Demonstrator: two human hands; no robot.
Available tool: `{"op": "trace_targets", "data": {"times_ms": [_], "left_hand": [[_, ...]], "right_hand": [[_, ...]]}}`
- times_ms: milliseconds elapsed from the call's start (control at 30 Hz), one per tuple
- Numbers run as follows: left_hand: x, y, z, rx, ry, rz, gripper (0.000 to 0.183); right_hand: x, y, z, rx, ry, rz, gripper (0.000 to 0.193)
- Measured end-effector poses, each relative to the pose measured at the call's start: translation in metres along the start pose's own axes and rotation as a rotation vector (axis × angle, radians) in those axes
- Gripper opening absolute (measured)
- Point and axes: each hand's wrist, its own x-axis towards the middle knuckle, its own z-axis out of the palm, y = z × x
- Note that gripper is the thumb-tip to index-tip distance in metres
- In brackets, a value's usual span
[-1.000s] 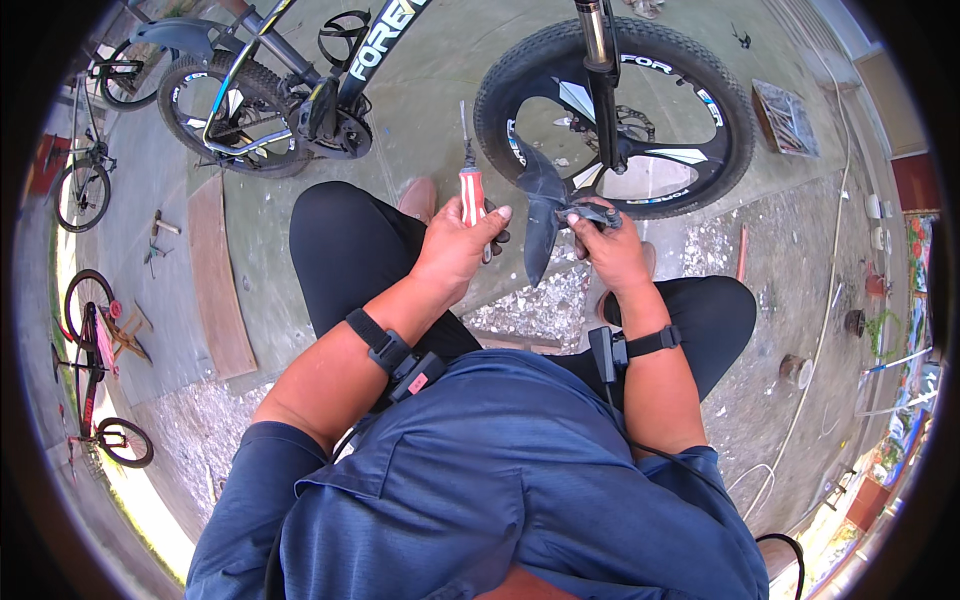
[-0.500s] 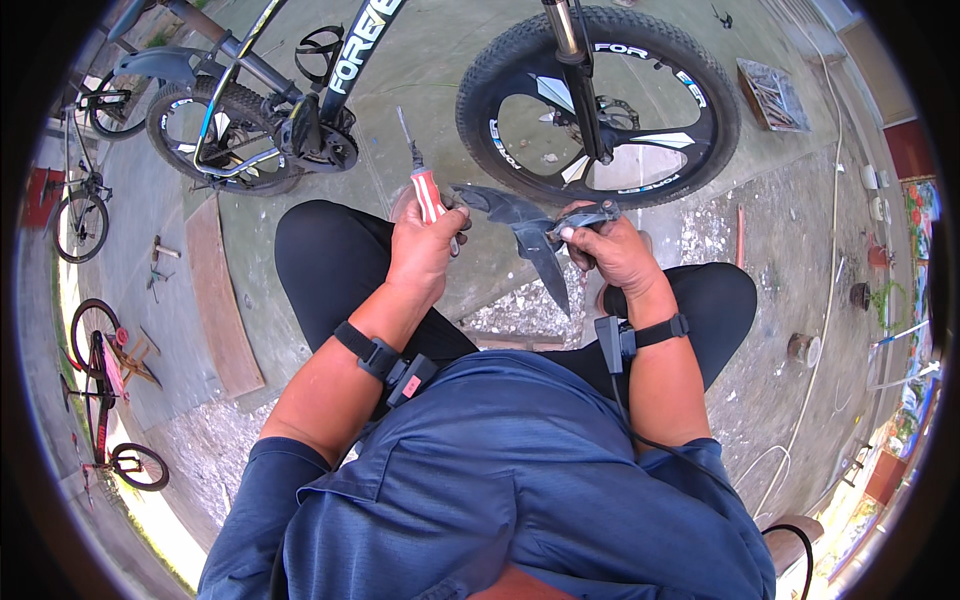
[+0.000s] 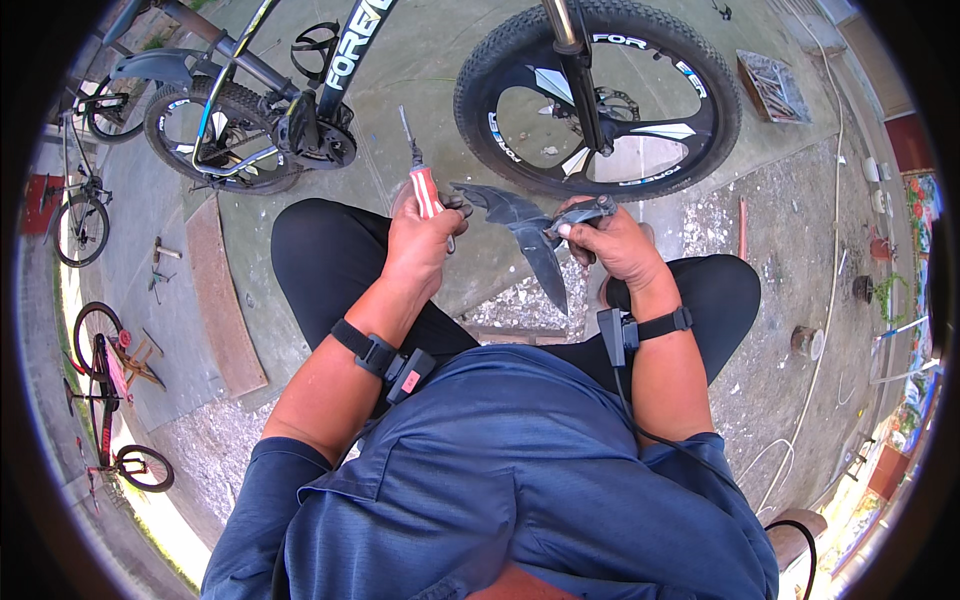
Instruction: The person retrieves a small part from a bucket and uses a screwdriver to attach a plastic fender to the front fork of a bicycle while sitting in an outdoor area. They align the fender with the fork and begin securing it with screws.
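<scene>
My left hand (image 3: 418,240) is closed around the red-and-white handle of a screwdriver (image 3: 425,192). Its thin shaft points up and away from me, dark at the base and paler at the tip. In my right hand (image 3: 618,245) is a dark, scuffed plastic piece that looks like a bicycle mudguard (image 3: 512,220), gripped at its narrow bracket end. Its broad, pointed blades spread toward the left hand and downward, without the screwdriver touching them. Both hands are over my bent knees, and the fingers under the bracket are partly hidden.
Just ahead stands a black bicycle (image 3: 345,55) with a thick front tyre (image 3: 475,130). A metal tray (image 3: 772,88) lies at far right. A hammer (image 3: 166,250) and a long brown board (image 3: 218,310) are on the left, with more bicycles (image 3: 100,390) beyond.
Both hands keep their holds, and the screwdriver and mudguard have barely shifted. The left hand moves very slightly to the left; the view drifts a little.
</scene>
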Motion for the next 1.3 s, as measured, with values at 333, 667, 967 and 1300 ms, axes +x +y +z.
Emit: {"op": "trace_targets", "data": {"times_ms": [333, 667, 967, 1300], "left_hand": [[-0.0015, 0.0019, 0.0009, -0.015, -0.022, -0.019, 0.029], [-0.0015, 0.0009, 0.0013, -0.030, -0.036, -0.003, 0.029], [-0.0011, 0.0007, 0.0018, -0.015, -0.036, -0.006, 0.028], [-0.0006, 0.0016, 0.0014, 0.004, -0.033, -0.018, 0.028]], "right_hand": [[0.0005, -0.0030, 0.0014, -0.041, -0.002, 0.020, 0.015], [-0.0001, -0.0059, 0.0029, -0.043, 0.021, 0.042, 0.016], [0.0014, -0.0003, -0.0010, -0.050, 0.016, 0.053, 0.024], [0.0033, 0.0015, -0.0041, -0.070, -0.009, 0.062, 0.022]]}}
